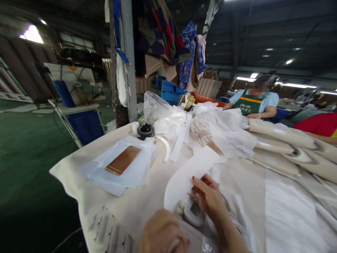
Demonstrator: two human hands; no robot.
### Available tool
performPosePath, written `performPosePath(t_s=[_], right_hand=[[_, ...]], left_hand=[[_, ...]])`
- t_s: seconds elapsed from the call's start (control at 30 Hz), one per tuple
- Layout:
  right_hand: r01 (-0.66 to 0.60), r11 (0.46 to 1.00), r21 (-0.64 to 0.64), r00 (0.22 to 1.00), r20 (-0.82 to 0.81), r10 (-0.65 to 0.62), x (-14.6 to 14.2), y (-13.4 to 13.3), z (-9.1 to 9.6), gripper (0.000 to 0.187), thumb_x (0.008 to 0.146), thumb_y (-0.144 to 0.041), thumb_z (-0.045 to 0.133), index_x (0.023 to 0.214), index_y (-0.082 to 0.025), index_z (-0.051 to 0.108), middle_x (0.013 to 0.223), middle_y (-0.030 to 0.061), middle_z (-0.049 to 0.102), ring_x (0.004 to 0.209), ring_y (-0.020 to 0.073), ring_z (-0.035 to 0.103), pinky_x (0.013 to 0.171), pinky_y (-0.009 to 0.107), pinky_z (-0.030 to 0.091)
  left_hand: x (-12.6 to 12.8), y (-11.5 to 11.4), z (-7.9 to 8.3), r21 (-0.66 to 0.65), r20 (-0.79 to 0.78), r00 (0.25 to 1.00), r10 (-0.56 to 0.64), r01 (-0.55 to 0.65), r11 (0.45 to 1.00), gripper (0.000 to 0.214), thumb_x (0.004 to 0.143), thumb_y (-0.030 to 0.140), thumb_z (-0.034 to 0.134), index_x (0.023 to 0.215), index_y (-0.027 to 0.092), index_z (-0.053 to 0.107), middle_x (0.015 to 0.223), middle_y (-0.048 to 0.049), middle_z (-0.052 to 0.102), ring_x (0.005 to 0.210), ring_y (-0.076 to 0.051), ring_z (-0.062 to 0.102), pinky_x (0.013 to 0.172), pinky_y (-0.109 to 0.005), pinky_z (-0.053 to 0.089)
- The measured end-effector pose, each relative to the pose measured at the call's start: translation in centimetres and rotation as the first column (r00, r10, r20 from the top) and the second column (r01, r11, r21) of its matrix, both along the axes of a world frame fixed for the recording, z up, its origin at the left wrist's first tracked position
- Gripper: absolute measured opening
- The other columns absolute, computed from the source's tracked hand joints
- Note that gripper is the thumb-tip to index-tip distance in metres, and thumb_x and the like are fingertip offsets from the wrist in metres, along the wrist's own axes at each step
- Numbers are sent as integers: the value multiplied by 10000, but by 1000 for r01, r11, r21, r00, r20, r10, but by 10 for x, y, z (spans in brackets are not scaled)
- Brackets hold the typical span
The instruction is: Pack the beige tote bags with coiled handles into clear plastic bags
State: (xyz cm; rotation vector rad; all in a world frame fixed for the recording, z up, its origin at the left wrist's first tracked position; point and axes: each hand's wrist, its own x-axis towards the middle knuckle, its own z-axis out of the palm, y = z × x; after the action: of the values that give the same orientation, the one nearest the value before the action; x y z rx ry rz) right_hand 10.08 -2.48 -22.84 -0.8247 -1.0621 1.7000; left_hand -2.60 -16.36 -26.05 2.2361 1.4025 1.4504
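My right hand [209, 196] lies low in the middle of the view, fingers pinched on the near end of a long white fabric strip [189, 172] that runs away across the table. My left hand [162, 232] is at the bottom edge, curled into a loose fist around a small white piece I cannot make out. Between the two hands sits a clear plastic bag [193, 214] with dark and white parts inside. A rose-gold phone [123, 160] rests on a stack of white sheets [131, 172] to the left.
A cloth-covered table [237, 196] holds crumpled plastic bags [223, 131], white strips, rolled beige pieces [281, 135] and a black tape roll [145, 131]. A person in a green apron [254, 102] works at the far side. A blue and white machine [84, 123] stands at left by a pillar.
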Motion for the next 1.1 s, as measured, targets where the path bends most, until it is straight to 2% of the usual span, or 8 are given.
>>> performPosePath(t_s=[0.13,0.33,0.4,0.47,0.57,0.67,0.9,1.1], right_hand=[[-14,999,-46,1000,26,15,-3,-6,-1,327,524,-337,841,753,-182,667,643,-21,625,529,87,518,468,188,423],[-386,908,163,891,321,321,-11,-33,-6,325,733,-416,693,960,-200,610,796,11,658,658,138,601,555,240,502],[-460,779,427,800,579,156,-12,-38,-8,267,852,-377,561,1060,-211,583,949,42,666,852,174,622,769,327,523],[-539,557,631,676,719,-160,-13,-40,-12,227,915,-301,460,1082,-207,582,1014,58,660,1008,195,590,990,428,409],[-647,364,670,519,737,-433,-17,-41,-18,217,929,-231,423,838,-197,618,803,26,649,971,189,586,1104,488,237],[-695,362,622,437,764,-475,-20,-42,-22,288,925,-220,423,690,-207,588,666,-7,564,797,162,567,1113,474,206],[-674,311,670,477,717,-508,-18,-41,-26,272,915,-195,400,715,-222,583,675,-11,545,768,169,520,1059,424,246],[-692,240,681,517,699,-495,-16,-36,-27,279,890,-139,395,688,-235,564,651,-18,556,735,178,513,989,402,252]], left_hand=[[-41,22,39,-380,525,743,415,-232,896,321,854,377,517,597,185,507,611,16,481,581,-110,441,547,-220,361],[-39,57,62,-623,729,588,350,357,696,399,678,534,617,793,160,536,673,-3,565,596,-154,524,547,-261,414],[-46,58,64,-696,617,689,381,251,673,355,726,519,557,738,169,504,627,11,536,561,-151,509,524,-257,404],[-58,54,66,-725,285,841,461,-126,677,281,785,431,501,674,172,493,613,11,514,577,-154,506,552,-262,405],[-70,45,62,-422,-409,766,496,-641,641,185,833,202,437,700,156,557,716,-41,560,695,-204,557,633,-303,427],[-66,34,41,-328,-709,642,292,-667,669,314,831,47,354,960,139,626,903,-119,626,866,-281,601,725,-392,470],[-53,19,-11,-490,-626,769,128,-515,703,449,891,345,502,1313,195,470,1310,-186,505,1206,-377,455,953,-556,374],[-62,27,9,-749,-420,889,182,-453,484,505,706,205,681,1181,115,533,1162,-147,579,1063,-302,542,912,-406,418]])
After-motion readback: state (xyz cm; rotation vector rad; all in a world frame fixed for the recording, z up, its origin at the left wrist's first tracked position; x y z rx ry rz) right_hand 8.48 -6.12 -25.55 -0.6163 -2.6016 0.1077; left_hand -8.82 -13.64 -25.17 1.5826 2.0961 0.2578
